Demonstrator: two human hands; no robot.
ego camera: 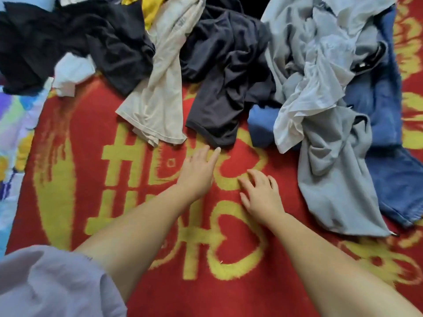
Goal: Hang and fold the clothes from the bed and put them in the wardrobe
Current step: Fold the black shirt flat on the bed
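Left hand [198, 167] and right hand [261, 195] empty, fingers loose, apart; dark grey shirt [229, 83] just beyond left fingertips looks light, limp — probably pinch its hem.

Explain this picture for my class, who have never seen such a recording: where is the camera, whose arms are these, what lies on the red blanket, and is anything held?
There is no machine: a person wears one camera on the head, looking down at their own bare arms. The left hand reaches toward the dark grey shirt; the right hand rests open on the red blanket. Unfolded clothes lie piled there: a cream garment, grey trousers, blue jeans. Nothing is held.
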